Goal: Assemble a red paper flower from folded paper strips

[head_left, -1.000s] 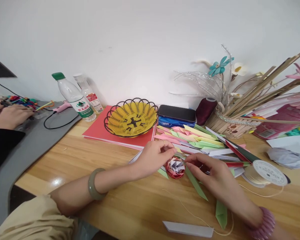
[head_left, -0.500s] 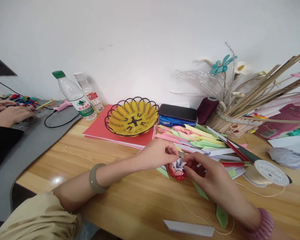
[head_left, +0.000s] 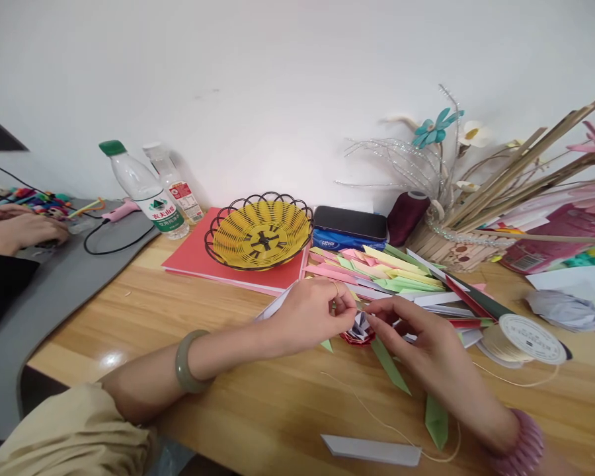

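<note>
Both hands pinch at a small folded paper flower on the worktop

Left hand [head_left: 313,311] and right hand [head_left: 416,337] meet with fingertips closed on the red-and-white paper flower [head_left: 357,328], which sits on the wooden worktop [head_left: 238,403] just in front of the pile of folded paper strips [head_left: 387,271]. Risk, as I judge it: too hard a pinch could crush or unfold the petals; the green strip [head_left: 389,365] beside it could be knocked aside

Bottle label [head_left: 162,215]: Chinese characters, illegible.
</note>
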The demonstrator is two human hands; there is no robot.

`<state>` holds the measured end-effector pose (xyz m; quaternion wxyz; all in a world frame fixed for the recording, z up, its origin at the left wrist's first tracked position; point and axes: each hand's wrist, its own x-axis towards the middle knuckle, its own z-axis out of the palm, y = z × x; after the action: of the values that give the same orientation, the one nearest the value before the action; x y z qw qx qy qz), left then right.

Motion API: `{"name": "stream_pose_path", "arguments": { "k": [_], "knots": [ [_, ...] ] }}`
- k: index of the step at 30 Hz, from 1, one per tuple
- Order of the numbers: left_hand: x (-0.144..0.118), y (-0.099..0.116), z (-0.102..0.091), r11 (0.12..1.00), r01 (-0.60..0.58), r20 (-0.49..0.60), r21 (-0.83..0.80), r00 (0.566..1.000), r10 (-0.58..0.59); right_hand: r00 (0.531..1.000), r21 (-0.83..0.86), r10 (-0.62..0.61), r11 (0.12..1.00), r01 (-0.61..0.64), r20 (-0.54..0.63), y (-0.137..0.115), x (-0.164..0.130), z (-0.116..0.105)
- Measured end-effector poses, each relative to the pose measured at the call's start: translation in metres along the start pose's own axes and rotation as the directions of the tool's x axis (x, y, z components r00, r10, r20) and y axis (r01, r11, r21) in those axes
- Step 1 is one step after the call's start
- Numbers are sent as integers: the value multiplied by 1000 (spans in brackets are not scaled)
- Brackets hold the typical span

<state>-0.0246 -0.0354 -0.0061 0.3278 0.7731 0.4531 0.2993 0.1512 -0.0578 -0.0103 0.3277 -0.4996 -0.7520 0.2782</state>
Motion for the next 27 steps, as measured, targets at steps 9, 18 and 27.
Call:
{"name": "stream_pose_path", "arguments": {
  "k": [9,18,27],
  "knots": [
    [-6,-17,11,756,-453,-27,473,850,526,971,-197,-233,956,217,-61,5,-5,3],
    [-11,-18,11,699,-485,-5,525,820,573,955,-302,-296,913,273,-32,10,-6,5],
    [-12,-22,10,618,-509,-12,600,766,642,966,-245,-259,937,251,-2,12,-8,7]
  ]
}}
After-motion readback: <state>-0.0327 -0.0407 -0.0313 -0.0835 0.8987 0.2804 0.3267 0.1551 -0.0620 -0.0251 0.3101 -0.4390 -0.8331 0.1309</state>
